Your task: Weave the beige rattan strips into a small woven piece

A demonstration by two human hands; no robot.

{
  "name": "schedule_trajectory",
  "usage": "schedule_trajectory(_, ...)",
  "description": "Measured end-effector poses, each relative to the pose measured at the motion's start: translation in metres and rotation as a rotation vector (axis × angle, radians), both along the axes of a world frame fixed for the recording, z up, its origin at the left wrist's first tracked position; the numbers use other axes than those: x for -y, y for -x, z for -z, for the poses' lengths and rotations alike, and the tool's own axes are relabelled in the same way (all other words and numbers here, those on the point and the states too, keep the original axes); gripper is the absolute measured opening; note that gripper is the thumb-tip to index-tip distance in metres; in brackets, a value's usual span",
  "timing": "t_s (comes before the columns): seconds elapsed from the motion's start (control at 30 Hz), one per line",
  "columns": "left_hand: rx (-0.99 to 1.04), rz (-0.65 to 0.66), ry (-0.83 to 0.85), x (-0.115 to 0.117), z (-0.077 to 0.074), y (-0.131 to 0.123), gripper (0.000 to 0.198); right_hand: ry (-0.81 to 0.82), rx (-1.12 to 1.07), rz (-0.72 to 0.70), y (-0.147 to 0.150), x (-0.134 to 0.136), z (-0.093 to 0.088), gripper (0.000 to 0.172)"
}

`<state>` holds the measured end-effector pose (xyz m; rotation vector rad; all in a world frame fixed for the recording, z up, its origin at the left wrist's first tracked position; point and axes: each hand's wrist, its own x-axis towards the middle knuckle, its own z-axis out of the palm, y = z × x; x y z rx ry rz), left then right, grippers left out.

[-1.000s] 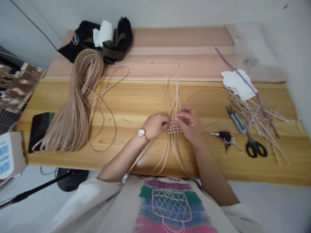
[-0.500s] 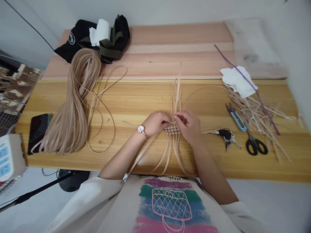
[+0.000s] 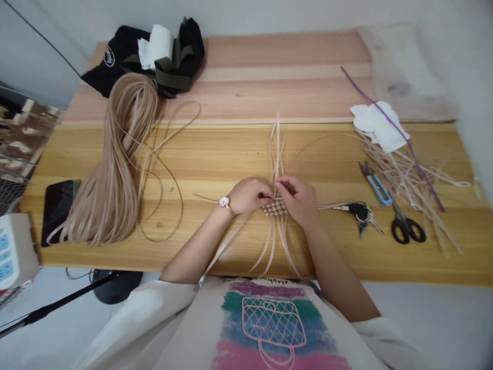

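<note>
A small woven piece (image 3: 275, 207) of beige flat strips lies between my hands, its loose strips (image 3: 277, 149) fanning away from me and others toward the table's front edge. My left hand (image 3: 252, 195), with a watch (image 3: 224, 201) on the wrist, is closed at the upper left edge of the weave, thumb and fingers pinching it. My right hand (image 3: 298, 199) is closed in a pinch on a beige strip at the upper right of the weave. The fingertips nearly meet, and the exact spot where each grips is partly hidden.
To the left lie a big beige strip bundle (image 3: 111, 169) and a phone (image 3: 57, 205); behind is a black bag (image 3: 185, 56) with a tissue roll (image 3: 158, 45). At right are keys (image 3: 360, 211), blue snips (image 3: 375, 184), scissors (image 3: 408, 230), strip scraps (image 3: 400, 174) and a tissue (image 3: 379, 126).
The view has shifted slightly. The upright strips above the weave have swung a little to the left, and my hands keep nearly the same pinch on the work.
</note>
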<state>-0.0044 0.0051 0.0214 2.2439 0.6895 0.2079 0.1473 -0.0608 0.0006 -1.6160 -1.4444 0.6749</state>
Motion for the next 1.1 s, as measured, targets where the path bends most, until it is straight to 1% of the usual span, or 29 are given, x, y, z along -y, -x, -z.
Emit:
schedule_trajectory(0.17,-0.026,-0.019,-0.018,0.002,0.001,-0.001,0.014,0.024,-0.043,0.012,0.0,0.0,-0.002,0.013)
schedule_trajectory(0.27,-0.032,-0.021,-0.024,0.002,0.002,0.0,0.014,0.053,-0.107,0.025,0.0,0.0,-0.001,0.013)
schedule_trajectory(0.4,-0.017,-0.017,-0.02,0.002,0.002,0.0,0.014,0.061,-0.244,0.058,0.001,0.0,0.001,0.029)
schedule_trajectory(0.57,-0.02,-0.017,-0.029,0.003,0.002,0.001,0.014,0.098,-0.295,0.046,0.0,-0.001,0.0,0.035)
schedule_trajectory(0.73,-0.028,-0.04,-0.036,0.004,0.002,0.0,0.014,0.143,-0.331,-0.021,-0.004,-0.001,-0.001,0.043)
schedule_trajectory(0.8,-0.001,-0.052,-0.007,0.003,0.003,0.001,0.013,0.156,-0.369,-0.025,-0.005,-0.001,0.0,0.044)
schedule_trajectory(0.87,0.045,-0.083,0.063,0.001,0.005,0.002,0.011,0.154,-0.405,-0.01,-0.006,-0.001,0.001,0.044)
schedule_trajectory(0.97,0.109,-0.203,0.221,-0.004,0.008,0.008,0.014,0.148,-0.461,0.031,-0.005,-0.002,0.004,0.044)
schedule_trajectory(1.03,0.146,-0.257,0.277,-0.007,0.008,0.014,0.013,0.144,-0.485,0.068,-0.005,-0.003,0.004,0.039)
schedule_trajectory(1.1,0.186,-0.229,0.275,-0.01,0.006,0.021,0.011,0.138,-0.48,0.105,-0.005,-0.003,0.004,0.029)
